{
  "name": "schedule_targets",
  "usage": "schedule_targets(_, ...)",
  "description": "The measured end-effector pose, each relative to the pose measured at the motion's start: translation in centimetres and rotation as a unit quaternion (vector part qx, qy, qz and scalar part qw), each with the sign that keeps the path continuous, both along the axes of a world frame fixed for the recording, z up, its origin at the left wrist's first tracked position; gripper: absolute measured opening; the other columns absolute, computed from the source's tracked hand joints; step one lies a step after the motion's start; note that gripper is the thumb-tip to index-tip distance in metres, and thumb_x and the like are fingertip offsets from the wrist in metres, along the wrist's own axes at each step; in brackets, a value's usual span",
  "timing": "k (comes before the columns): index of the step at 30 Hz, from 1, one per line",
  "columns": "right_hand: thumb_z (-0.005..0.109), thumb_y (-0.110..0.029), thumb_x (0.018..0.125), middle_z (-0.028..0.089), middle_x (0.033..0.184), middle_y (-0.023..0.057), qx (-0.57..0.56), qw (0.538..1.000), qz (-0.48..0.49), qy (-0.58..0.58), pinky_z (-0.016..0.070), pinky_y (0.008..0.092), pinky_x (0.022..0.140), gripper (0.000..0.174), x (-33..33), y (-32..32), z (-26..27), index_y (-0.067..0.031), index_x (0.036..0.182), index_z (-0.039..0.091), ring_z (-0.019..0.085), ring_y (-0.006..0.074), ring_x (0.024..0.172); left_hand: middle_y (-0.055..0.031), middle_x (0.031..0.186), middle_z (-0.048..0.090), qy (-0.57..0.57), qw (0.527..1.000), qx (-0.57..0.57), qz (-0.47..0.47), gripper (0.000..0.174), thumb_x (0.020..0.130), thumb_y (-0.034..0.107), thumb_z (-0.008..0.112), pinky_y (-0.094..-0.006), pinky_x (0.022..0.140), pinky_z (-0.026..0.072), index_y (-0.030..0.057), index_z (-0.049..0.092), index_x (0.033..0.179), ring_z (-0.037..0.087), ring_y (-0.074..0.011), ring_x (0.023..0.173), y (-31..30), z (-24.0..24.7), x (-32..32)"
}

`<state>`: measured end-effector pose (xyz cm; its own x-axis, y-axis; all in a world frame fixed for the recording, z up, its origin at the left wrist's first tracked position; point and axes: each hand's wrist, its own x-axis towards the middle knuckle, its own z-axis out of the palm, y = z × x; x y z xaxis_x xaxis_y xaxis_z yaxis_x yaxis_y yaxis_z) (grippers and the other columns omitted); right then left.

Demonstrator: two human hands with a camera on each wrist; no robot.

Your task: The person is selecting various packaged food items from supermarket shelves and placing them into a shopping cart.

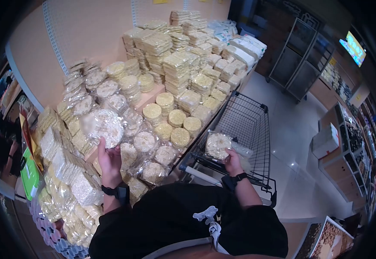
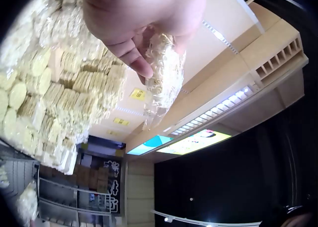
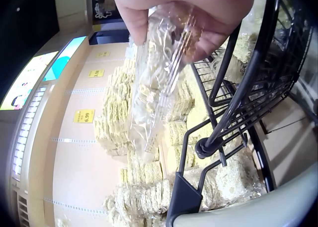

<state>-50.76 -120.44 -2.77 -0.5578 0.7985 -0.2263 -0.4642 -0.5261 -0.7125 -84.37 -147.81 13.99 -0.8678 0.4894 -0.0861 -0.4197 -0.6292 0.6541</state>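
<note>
My left hand [image 1: 109, 162] grips the lower edge of a clear bag of round dried noodles [image 1: 108, 129], held up over the noodle display. In the left wrist view that bag [image 2: 166, 73] shows edge-on between thumb and fingers. Off to the right, my right hand [image 1: 233, 165] pinches the side of another clear bag of round dried noodles [image 1: 217, 145], above the near end of a black wire shopping cart [image 1: 263, 134]. Loose plastic of this bag [image 3: 149, 103] stretches from the fingers in the right wrist view, beside the cart's black frame.
Round noodle cakes [image 1: 165, 100] and tall stacks of packed noodles [image 1: 177, 71] cover the display in front. The cart's pale handle [image 1: 201, 175] lies close to my body. A metal cage trolley [image 1: 298, 58] stands beyond, and a shelf unit [image 1: 337, 159] at the right.
</note>
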Motion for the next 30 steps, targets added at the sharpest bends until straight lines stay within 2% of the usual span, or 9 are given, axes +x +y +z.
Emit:
schedule_targets(2,0.052,-0.015,0.087,0.059,0.115,0.0111,-0.011,0.999,-0.034,0.007,0.0498,0.035,0.085,0.036,-0.1,-0.6,1.4,-0.0021,0.12,0.049,0.059,0.0246,0.104,-0.0037,0.106,0.061,0.016,0.998,-0.007,-0.063,0.035,0.094,0.03,0.048,-0.0215,0.056,0.0445,0.0069,0.048,0.119,0.059,-0.0112,0.08,2.3,-0.2,2.6)
schedule_targets(4,0.053,-0.019,0.088,0.061,0.11,0.0076,-0.01,0.999,-0.03,-0.025,0.0524,0.0289,0.071,0.032,1.5,0.0,1.1,-0.0044,0.117,0.05,0.061,0.02,0.097,-0.0083,0.118,0.057,-0.009,0.977,0.068,-0.2,0.037,0.097,0.026,0.04,-0.0276,0.076,0.0492,0.0043,0.043,0.126,0.059,-0.0181,0.099,4.3,-2.5,3.9)
schedule_targets(6,0.053,-0.022,0.089,0.063,0.105,0.0037,-0.04,0.995,-0.088,0.007,0.0503,0.0243,0.059,0.03,2.6,-1.4,4.3,-0.0069,0.114,0.052,0.063,0.0162,0.091,-0.0098,0.122,0.054,-0.059,0.976,0.032,-0.209,0.038,0.097,0.027,0.04,-0.0318,0.082,0.0487,0.0037,0.042,0.127,0.056,-0.0206,0.108,6.7,-2.8,7.0)
schedule_targets(7,0.051,-0.023,0.09,0.06,0.113,0.0062,-0.021,0.997,-0.074,-0.026,0.0521,0.031,0.074,0.034,4.7,-1.5,4.9,-0.0064,0.12,0.049,0.06,0.021,0.1,-0.0098,0.122,0.054,-0.06,0.974,0.031,-0.214,0.038,0.097,0.027,0.04,-0.0318,0.082,0.0487,0.0037,0.042,0.127,0.056,-0.0206,0.108,7.7,-2.8,8.5)
schedule_targets(8,0.051,-0.023,0.09,0.06,0.113,0.0062,-0.021,0.996,-0.079,-0.027,0.0521,0.031,0.074,0.034,6.3,-1.7,5.4,-0.0064,0.12,0.049,0.06,0.021,0.1,-0.0097,0.122,0.054,-0.049,0.966,0.044,-0.251,0.038,0.096,0.027,0.041,-0.032,0.082,0.0486,0.0039,0.042,0.127,0.056,-0.0208,0.107,8.5,-2.9,10.0)
schedule_targets(10,0.048,-0.025,0.092,0.055,0.123,0.0095,-0.034,0.992,-0.108,0.061,0.0444,0.0415,0.094,0.04,9.5,-2.0,6.0,-0.0054,0.127,0.044,0.053,0.0264,0.113,-0.0097,0.122,0.055,-0.04,0.953,0.059,-0.293,0.038,0.096,0.026,0.043,-0.0322,0.082,0.0485,0.0041,0.042,0.127,0.057,-0.021,0.106,10.1,-3.7,12.0)
schedule_targets(11,0.044,-0.025,0.093,0.047,0.132,0.0123,-0.039,0.99,-0.114,0.072,0.0321,0.0487,0.105,0.044,11.4,-2.2,6.0,-0.0051,0.132,0.038,0.045,0.0297,0.122,-0.0094,0.121,0.056,-0.068,0.95,0.026,-0.303,0.038,0.095,0.026,0.045,-0.0323,0.082,0.0486,0.0047,0.042,0.127,0.057,-0.0211,0.106,11.3,-4.9,12.7)
schedule_targets(17,0.041,-0.022,0.094,0.045,0.134,0.0146,-0.053,0.979,-0.139,0.138,0.0368,0.0462,0.102,0.047,18.9,-4.9,4.0,-0.0039,0.136,0.032,0.045,0.0309,0.121,-0.0068,0.103,0.063,-0.065,0.898,-0.035,-0.433,0.03,0.091,0.021,0.054,-0.0269,0.061,0.0468,0.0072,0.049,0.117,0.06,-0.0153,0.079,16.7,-9.5,18.5)
schedule_targets(30,0.042,-0.013,0.092,0.041,0.136,0.0158,-0.077,0.975,-0.138,0.153,0.028,0.0462,0.109,0.047,22.9,-7.6,3.9,-0.0029,0.136,0.031,0.039,0.0313,0.127,-0.0087,0.112,0.058,-0.045,0.837,-0.087,-0.538,0.042,0.083,0.002,0.055,-0.0352,0.076,0.0498,0.01,0.044,0.123,0.059,-0.0217,0.097,19.3,-14.4,25.3)
